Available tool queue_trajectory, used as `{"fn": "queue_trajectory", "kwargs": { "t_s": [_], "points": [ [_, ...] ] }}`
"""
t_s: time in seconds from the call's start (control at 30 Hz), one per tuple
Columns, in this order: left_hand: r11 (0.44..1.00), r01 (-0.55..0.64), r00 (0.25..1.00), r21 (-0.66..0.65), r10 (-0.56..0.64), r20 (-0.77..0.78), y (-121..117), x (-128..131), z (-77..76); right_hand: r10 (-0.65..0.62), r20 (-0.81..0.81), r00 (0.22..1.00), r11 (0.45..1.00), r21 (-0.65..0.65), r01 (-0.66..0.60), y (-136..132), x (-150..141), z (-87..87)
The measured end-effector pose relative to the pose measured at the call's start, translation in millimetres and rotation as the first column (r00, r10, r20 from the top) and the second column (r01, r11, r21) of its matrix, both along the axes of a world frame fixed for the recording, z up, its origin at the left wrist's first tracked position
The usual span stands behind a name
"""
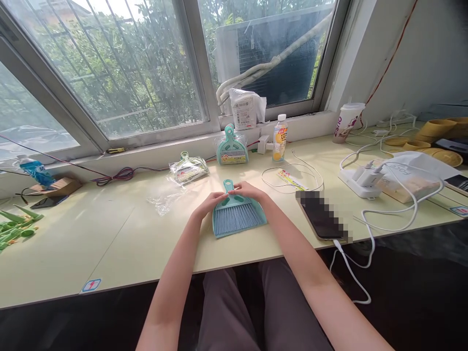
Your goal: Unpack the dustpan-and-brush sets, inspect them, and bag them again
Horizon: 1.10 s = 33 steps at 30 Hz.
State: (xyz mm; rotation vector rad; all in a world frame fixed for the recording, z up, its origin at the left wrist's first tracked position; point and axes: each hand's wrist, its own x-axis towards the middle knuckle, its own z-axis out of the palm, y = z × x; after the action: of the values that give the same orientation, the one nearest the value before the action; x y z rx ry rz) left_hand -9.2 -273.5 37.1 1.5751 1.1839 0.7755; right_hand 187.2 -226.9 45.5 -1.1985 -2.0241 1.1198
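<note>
A small teal dustpan with a grey-bristled brush set into it lies flat on the pale desk in front of me. My left hand grips its upper left corner with curled fingers. My right hand closes over the top by the handle. Both forearms reach in from below.
An empty clear wrapper lies to the left. Two more bagged dustpan sets sit near the window sill. A phone on a white cable, a drink bottle, a power strip and a cup stand to the right. Green plastic pieces lie far left.
</note>
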Motion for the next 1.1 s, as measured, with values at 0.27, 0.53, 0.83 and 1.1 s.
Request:
{"fn": "queue_trajectory", "kwargs": {
  "t_s": [0.27, 0.53, 0.83, 1.1],
  "points": [
    [0.991, -0.054, 0.993, 0.126, 0.067, -0.102, 5, 3, -7.8, -0.046, -0.062, 0.997, 0.994, -0.099, 0.039, -6, -4, 2.7],
    [0.985, -0.165, 0.986, 0.050, 0.166, -0.006, 6, -4, -6.4, -0.137, -0.130, 0.982, 0.990, -0.050, 0.132, 3, -13, -8.1],
    [0.986, -0.103, 0.974, -0.128, 0.126, 0.186, 0, -11, -2.1, -0.780, -0.017, 0.626, 0.587, 0.328, 0.740, 35, 40, -24.7],
    [0.950, -0.298, 0.925, -0.096, 0.312, 0.219, 9, -17, -7.2, -0.859, 0.308, 0.410, 0.505, 0.375, 0.777, 49, 76, -46.2]
  ]
}}
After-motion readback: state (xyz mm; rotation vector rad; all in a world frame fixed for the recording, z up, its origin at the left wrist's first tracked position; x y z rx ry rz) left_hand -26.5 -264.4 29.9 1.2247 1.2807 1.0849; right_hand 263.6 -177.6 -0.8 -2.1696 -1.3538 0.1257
